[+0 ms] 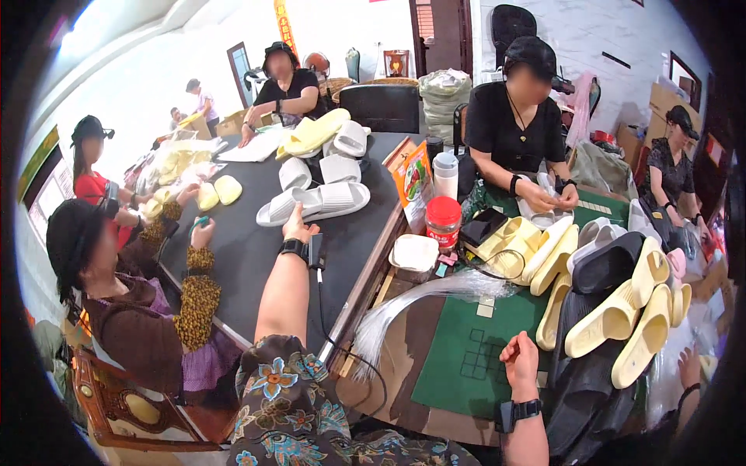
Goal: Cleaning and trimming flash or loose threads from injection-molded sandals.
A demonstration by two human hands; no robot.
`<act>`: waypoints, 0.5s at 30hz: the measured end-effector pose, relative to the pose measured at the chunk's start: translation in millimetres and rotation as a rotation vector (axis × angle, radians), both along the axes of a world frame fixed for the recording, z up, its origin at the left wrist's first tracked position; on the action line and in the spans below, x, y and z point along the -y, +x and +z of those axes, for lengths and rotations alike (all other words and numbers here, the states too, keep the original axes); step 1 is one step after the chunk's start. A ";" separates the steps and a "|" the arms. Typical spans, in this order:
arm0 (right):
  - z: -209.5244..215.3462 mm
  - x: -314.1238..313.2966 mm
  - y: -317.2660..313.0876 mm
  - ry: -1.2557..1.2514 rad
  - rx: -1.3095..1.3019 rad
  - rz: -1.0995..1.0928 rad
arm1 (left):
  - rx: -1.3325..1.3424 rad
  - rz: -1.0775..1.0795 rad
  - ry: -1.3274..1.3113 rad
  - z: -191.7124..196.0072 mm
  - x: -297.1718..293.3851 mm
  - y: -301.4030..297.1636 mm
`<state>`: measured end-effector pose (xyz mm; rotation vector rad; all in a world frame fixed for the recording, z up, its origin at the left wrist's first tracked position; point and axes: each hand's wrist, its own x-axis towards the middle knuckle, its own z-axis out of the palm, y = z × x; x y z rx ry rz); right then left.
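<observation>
My left hand (297, 224) reaches far over the dark tabletop. It holds a pair of light grey slide slippers (330, 200) at their near edge, its thumb sticking out to the right and some fingers hidden behind them. Just beyond lie more grey slippers (339, 168) and a pale yellow slipper (320, 130). My right hand (519, 361) hovers over the green mat (444, 369), its fingers curled in and no object visible in them. A fan of clear plastic strands (416, 307) lies to its left, and yellow slippers (602, 330) are heaped to its right.
A red-lidded jar (444, 223), a white tub (413, 253) and a white bottle (445, 175) stand between the two work surfaces. Black slippers (579, 388) lie beside my right forearm. Several co-workers sit around; one at the left (124, 311) reaches over the dark table (233, 272).
</observation>
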<state>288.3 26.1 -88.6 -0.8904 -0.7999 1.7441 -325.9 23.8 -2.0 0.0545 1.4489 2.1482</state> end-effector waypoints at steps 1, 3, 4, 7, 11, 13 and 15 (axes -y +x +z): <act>-0.4 1.4 -2.1 0.000 -0.005 0.003 | -0.027 -0.030 0.047 -3.7 3.5 -10.6; -0.5 3.5 -3.9 -0.003 -0.008 0.006 | 0.126 0.163 0.060 -7.9 2.0 -29.2; 0.4 3.6 -3.6 0.010 -0.006 0.004 | 0.057 0.136 0.106 -13.5 1.6 -34.1; -0.2 -3.3 14.5 0.030 0.029 -0.036 | 0.094 0.073 0.190 -26.6 -32.4 -21.7; -0.8 0.8 4.3 0.021 0.029 0.009 | -0.310 -0.173 0.027 -41.6 -0.7 -108.0; -4.1 -1.2 -8.5 0.019 -0.032 0.062 | -0.552 -0.286 0.196 -37.8 -17.0 -128.0; 4.5 -1.9 -0.3 0.009 -0.006 0.041 | -0.452 -0.341 0.222 -51.7 -21.4 -127.0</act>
